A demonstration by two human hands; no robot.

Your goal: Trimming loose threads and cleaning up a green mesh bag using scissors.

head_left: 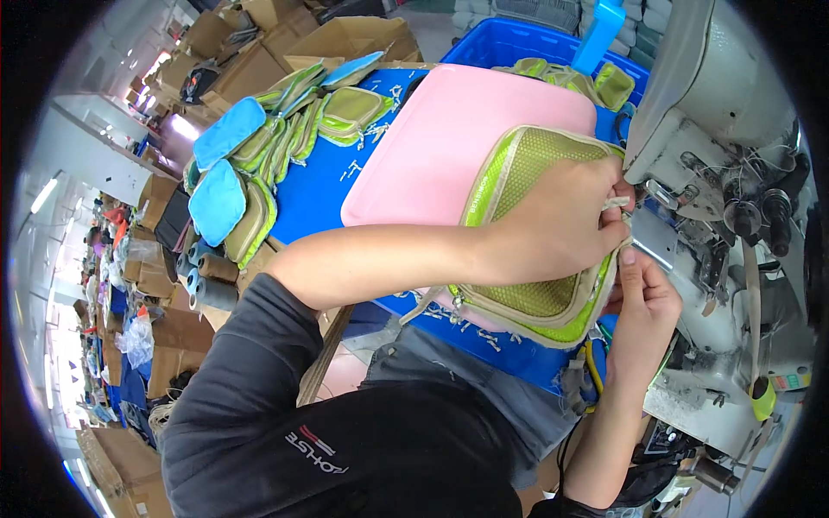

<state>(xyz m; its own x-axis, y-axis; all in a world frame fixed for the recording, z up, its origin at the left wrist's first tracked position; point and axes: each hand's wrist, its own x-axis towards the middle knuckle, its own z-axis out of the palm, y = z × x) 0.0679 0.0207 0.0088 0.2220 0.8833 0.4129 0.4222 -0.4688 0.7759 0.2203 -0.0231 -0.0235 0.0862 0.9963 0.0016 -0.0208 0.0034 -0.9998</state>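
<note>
A green and beige zippered pouch with a mesh panel [522,168] lies tilted over a pink board, close to the sewing machine [717,112]. My left hand [561,211] reaches across the pouch, its fingers closed at the right edge. A small pale fabric tab [615,203] pokes out between those fingers. Just below, my right hand [643,293] pinches the beige binding at the same edge between thumb and fingers. Its lower fingers are hidden behind the pouch. A zipper pull [458,300] and a loose beige strip [421,306] show at the near left corner.
Beneath the pouch is the pink board [414,164] on a blue tabletop [302,203] strewn with pale scraps. Piled pouches [285,129] sit at the left, beside thread cones [211,281]. A blue crate [484,43] with more pouches stands behind; cardboard boxes [354,39] fill the far left.
</note>
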